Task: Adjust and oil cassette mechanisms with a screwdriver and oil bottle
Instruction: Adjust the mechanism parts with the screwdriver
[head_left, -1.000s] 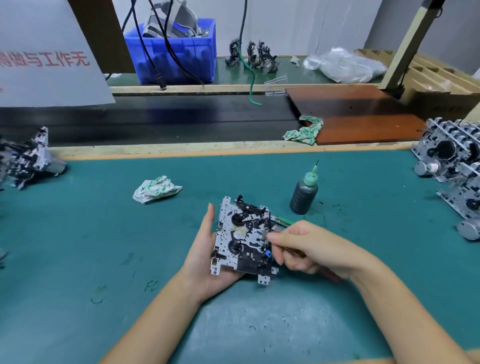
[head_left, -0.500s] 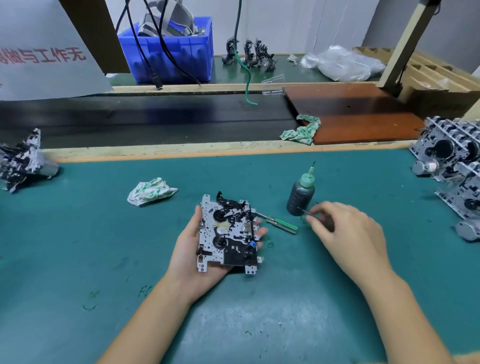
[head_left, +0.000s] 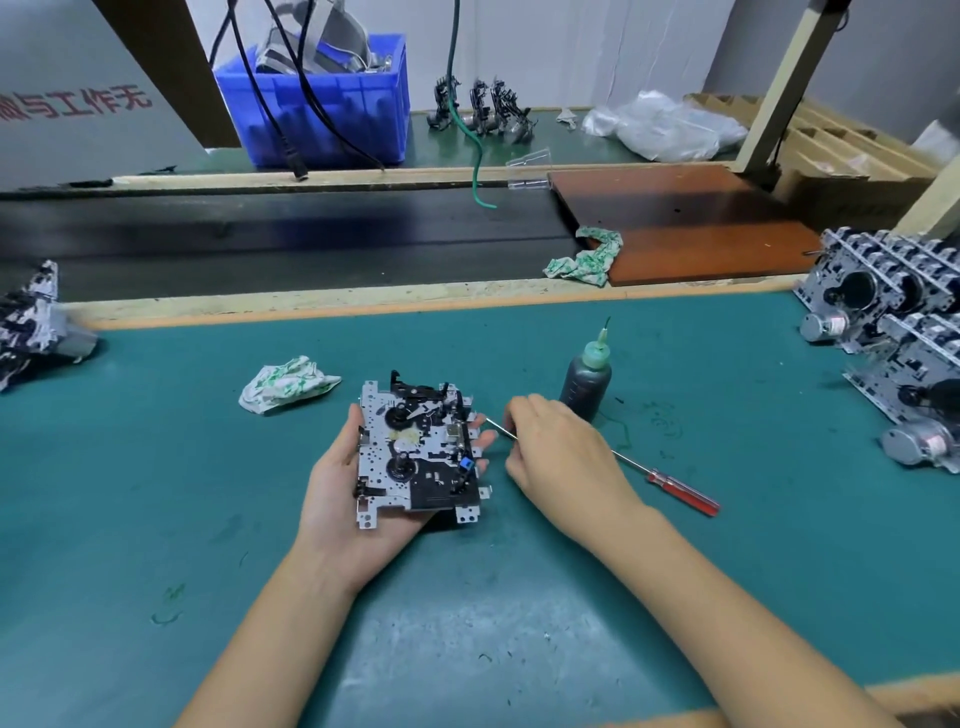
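The left hand (head_left: 358, 483) lies palm up just above the green worktop (head_left: 779, 545), its grip loosely curled under a cassette mechanism (head_left: 418, 449). The metal plate rests flat across the palm, reels and black parts facing up, with the fingertips (head_left: 485, 439) showing past its right edge and the thumb along its left edge.

Just right of that grip, the right hand (head_left: 563, 457) is turned knuckles up, fingers bent toward the mechanism. Its grip closes around the thin metal shaft of a red-handled screwdriver (head_left: 680, 491). The shaft tip pokes out on the side nearest the left fingertips, and the red handle trails away behind the hand, low over the worktop. Whether the tip touches the mechanism cannot be told.

Just beyond the right grip, an oil bottle (head_left: 587, 382) stands upright, dark with a green cap and a thin needle nozzle, apart from the hand. Beyond the left grip and to its left lies a crumpled rag (head_left: 285, 384). Well to the right of both grips, more mechanisms (head_left: 904, 338) are stacked at the worktop's edge, and another pile of mechanisms (head_left: 31, 325) sits far to the left.
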